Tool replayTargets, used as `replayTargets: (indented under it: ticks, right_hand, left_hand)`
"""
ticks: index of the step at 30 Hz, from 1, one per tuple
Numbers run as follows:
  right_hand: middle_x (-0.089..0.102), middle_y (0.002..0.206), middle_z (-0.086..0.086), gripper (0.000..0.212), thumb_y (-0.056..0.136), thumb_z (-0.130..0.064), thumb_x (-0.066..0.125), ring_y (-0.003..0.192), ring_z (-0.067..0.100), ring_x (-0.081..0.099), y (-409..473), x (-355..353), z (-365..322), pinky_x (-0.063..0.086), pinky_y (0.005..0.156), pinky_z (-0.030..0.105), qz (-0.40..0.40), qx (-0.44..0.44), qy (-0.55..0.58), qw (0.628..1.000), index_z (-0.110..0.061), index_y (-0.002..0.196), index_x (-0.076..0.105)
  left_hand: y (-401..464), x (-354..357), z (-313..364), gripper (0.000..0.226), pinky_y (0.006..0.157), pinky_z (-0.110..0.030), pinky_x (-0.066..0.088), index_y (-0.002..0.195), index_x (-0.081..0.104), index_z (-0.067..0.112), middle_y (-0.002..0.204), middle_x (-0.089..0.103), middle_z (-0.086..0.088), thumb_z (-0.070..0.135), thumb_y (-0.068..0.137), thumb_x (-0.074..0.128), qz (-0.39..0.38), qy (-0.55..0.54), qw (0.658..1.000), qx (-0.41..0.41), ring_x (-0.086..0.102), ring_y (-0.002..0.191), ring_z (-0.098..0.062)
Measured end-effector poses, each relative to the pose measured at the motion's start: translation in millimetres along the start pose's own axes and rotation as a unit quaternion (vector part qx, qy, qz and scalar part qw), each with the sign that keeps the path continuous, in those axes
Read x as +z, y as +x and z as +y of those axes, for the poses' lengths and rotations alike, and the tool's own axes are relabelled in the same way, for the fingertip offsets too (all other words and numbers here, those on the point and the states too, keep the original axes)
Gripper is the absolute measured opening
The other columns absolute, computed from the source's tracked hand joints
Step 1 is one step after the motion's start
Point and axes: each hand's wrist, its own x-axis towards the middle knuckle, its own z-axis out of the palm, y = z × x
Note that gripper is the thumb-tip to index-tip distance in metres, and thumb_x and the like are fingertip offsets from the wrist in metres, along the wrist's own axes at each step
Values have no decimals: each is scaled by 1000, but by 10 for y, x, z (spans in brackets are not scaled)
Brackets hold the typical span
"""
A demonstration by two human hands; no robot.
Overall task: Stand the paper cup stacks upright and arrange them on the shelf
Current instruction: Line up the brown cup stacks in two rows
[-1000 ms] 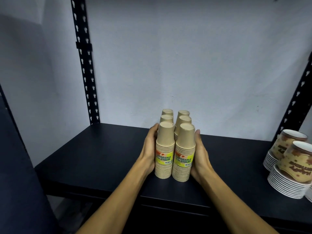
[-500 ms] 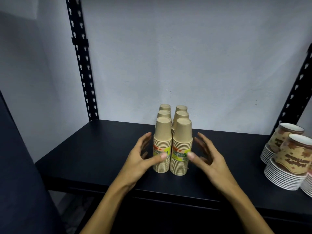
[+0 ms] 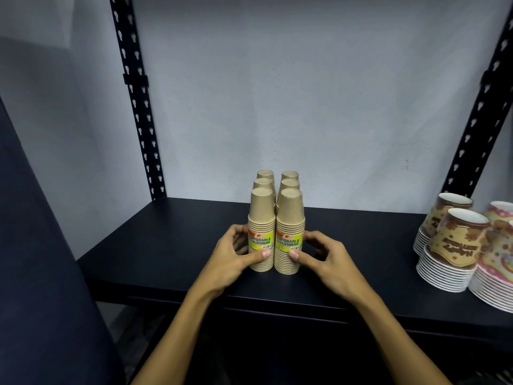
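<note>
A black shelf (image 3: 172, 245) with a matte top runs across the view, set against a pale grey wall (image 3: 319, 93). Two black slotted uprights rise from its back corners, the left upright (image 3: 136, 101) straight and the right upright (image 3: 483, 107) leaning in with the wide lens. A dark panel (image 3: 36, 273) fills the lower left edge.

Six brown cup stacks (image 3: 274, 207) stand upright near the middle of the shelf, bottoms up, in two rows of three running from front to back and touching one another. The front left stack (image 3: 261, 218) and the front right stack (image 3: 290, 218) each carry a yellow and green label with printed words; the four behind show only their tops.

The left hand (image 3: 227, 259) grips the front left stack, fingers curled round its outer side and thumb pressed on the front below the label. The right hand (image 3: 330, 262) mirrors it on the front right stack, thumb on the front and fingers curled at the outer side. Both forearms reach in from the bottom edge.

At the right end of the shelf, well apart from the brown stacks, stand printed cup stacks with white rims: a near brown patterned stack (image 3: 452, 251), a far brown patterned stack (image 3: 444, 215), and a pink stack (image 3: 497, 259) cut by the frame edge, so there may be more than these three
</note>
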Motion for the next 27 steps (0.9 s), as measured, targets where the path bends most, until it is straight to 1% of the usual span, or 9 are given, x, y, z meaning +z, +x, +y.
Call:
replayTargets:
  ticks: [3,9,11,13,15,17,21,24,27]
  right_hand:
    - [70,120,-23,38,84,-34,77,116,-16,57,9,-5,31,40,94,3,-4,1,-8,1000,-25,120,70]
    - [68,128,-15,39,88,-29,76,122,-9,56,-18,-17,-26,40,110,22,-10,9,-12,1000,-24,126,69]
    - [66,126,-20,38,88,-27,75,117,-16,55,-46,-20,-87,41,110,20,-14,21,-8,1000,-29,126,67]
    - [62,121,-29,41,89,-28,74,109,-26,52,-93,-40,-149,39,103,7,-18,27,-7,999,-32,128,64]
    - [60,130,-26,52,88,-36,75,118,-18,50,-156,-70,-188,36,101,7,-18,39,-13,999,-26,137,61]
    - [59,141,-13,63,85,-46,74,133,-1,48,-266,-123,-209,34,109,19,-25,48,-41,998,-23,142,58]
    - [61,140,-11,61,83,-54,74,133,3,48,-609,-365,-234,36,108,24,-27,44,-134,990,-27,136,62]
    - [70,125,-11,49,83,-52,74,121,2,60,-838,-744,-306,46,106,29,56,21,-174,983,-24,124,71]
    - [75,110,-8,36,87,-44,73,107,5,68,-994,-1202,-489,53,94,30,162,-12,-173,972,-19,113,75]
  left_hand:
    - [-15,7,8,65,109,-33,47,121,54,14,127,66,1,27,67,88,3,15,1000,-1,62,122,-8]
    - [-70,35,88,66,112,-38,44,121,52,16,130,65,0,31,69,89,-9,41,999,-10,60,124,-10]
    - [-118,51,152,68,113,-39,44,122,52,16,131,64,1,33,66,86,-9,46,999,-12,60,124,-8]
    - [-179,58,198,79,114,-40,42,127,49,16,136,60,1,39,63,89,0,56,998,-9,56,129,-10]
    - [-285,72,229,101,117,-40,37,136,44,21,146,52,2,57,55,91,34,79,996,-4,46,138,-12]
    - [-445,98,290,112,117,-36,33,142,39,29,152,43,8,72,50,86,83,115,990,15,38,141,-8]
    - [-675,241,549,93,110,-30,33,144,38,32,148,40,14,57,68,85,168,174,965,105,36,135,-5]
    - [-710,504,890,77,108,-29,37,139,45,28,142,44,15,44,76,85,174,192,945,198,38,134,-3]
    - [-674,951,1207,62,109,-31,40,132,51,29,133,50,22,41,79,82,122,182,944,249,45,129,-5]
